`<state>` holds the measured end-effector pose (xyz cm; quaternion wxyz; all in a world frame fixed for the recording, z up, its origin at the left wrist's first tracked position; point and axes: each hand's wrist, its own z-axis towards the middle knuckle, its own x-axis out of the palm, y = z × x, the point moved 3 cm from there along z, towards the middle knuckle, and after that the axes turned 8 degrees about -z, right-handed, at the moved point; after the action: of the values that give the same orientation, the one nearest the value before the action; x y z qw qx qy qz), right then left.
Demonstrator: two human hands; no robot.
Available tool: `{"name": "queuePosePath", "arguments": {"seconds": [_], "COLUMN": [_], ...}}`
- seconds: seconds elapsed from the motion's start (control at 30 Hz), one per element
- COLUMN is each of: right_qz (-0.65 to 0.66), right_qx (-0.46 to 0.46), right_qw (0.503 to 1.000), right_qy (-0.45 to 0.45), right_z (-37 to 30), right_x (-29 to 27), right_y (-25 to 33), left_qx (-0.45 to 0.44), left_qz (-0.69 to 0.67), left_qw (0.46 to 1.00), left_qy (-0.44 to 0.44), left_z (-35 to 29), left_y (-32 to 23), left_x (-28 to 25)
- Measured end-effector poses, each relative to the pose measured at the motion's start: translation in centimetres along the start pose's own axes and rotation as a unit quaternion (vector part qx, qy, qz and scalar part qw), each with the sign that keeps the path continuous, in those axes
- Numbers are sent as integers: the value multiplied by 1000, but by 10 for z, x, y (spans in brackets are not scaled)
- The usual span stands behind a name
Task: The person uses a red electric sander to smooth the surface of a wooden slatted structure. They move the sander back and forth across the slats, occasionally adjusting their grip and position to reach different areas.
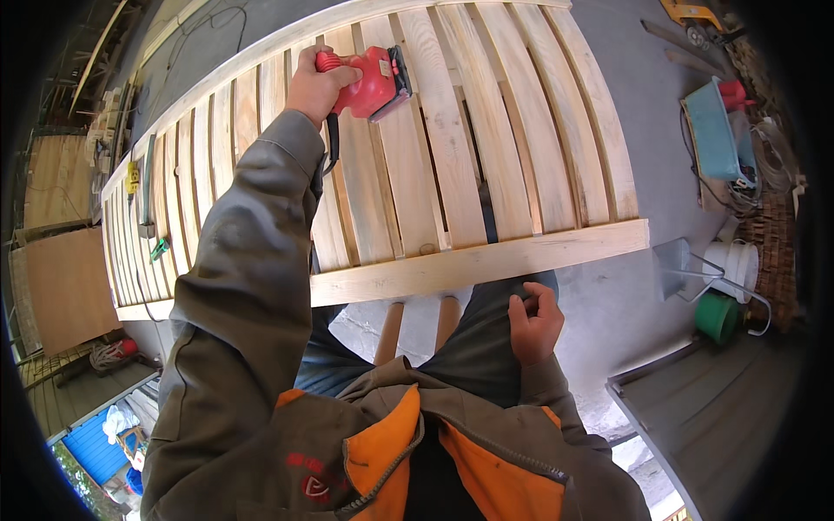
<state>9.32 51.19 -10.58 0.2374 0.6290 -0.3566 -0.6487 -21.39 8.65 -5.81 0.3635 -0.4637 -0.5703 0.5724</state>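
Observation:
My left hand [316, 85] is wrapped round the grip of a red electric sander [369, 80], out over the far part of a slatted wooden panel [447, 165]. The sander's dark flat pad faces away from the hand, over the pale slats; whether it touches them I cannot tell. A black cord runs from its grip down beside my left sleeve. Low on the right, my right hand [535, 326] hangs in front of my thigh, below the panel's near rail [486, 260]. Its fingers are loosely bent and apart, with nothing in them.
On the panel's left lie a long grey bar-like tool [147, 191] and a small green item [159, 250]. To the right, a teal tub [719, 130], a white bucket [731, 265], a green bucket [717, 316] and a metal-framed piece stand on the floor. Boards lean at left.

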Motion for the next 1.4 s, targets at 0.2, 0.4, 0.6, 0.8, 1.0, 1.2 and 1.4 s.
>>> {"name": "queuePosePath", "arguments": {"seconds": [0.2,0.4,0.6,0.8,1.0,1.2,1.4], "right_qz": [1,1,8,-8,-14,-21,-12], "right_qx": [-10,-17,-38,-41,-44,-54,-56], "right_qw": [1000,1000,999,999,999,998,998], "right_qy": [-5,-14,-18,-20,-22,-27,-26], "right_z": [-4,-5,-8,-9,-10,-9,-10], "right_x": [1,0,0,1,1,0,1], "right_y": [-1,-4,-5,-7,-9,-7,-9], "left_qx": [4,2,11,2,-31,-24,-14], "left_qz": [-10,17,73,36,68,71,65], "left_qw": [1000,1000,997,999,997,997,998], "left_qy": [-3,-16,-19,-12,-10,-4,-13], "left_z": [-55,-106,-148,-190,-224,-248,-248], "left_y": [11,9,19,28,33,37,44], "left_x": [-5,-1,-3,-2,-1,-1,-1]}}
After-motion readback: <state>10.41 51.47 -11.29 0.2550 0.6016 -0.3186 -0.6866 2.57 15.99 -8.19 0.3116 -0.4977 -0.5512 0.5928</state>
